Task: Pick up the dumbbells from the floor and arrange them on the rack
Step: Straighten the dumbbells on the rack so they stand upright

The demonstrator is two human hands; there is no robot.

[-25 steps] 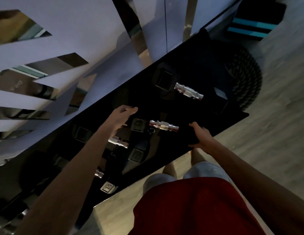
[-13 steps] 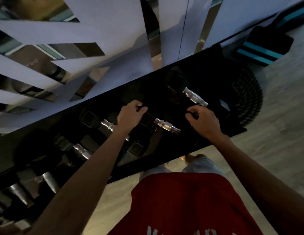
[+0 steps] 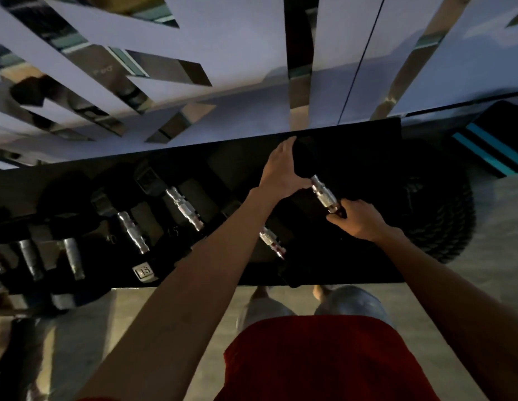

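The dark rack (image 3: pixel 353 264) runs across in front of you against the mirrored wall (image 3: pixel 223 39), and it already carries a row of dumbbells to your left, so this looks like a late placement. The dumbbell (image 3: pixel 324 195) you are handling sits at the rack's right end, its chrome handle angled away from you, next to another one (image 3: pixel 271 241) partly hidden by your forearm. Your left hand (image 3: pixel 282 172) lies flat and open against its far head; your right hand (image 3: pixel 359 219) curls its fingers around the near end of the handle. Steady both heads as you seat it, square it parallel to its neighbours, and keep your fingers out from under the heads before letting go.
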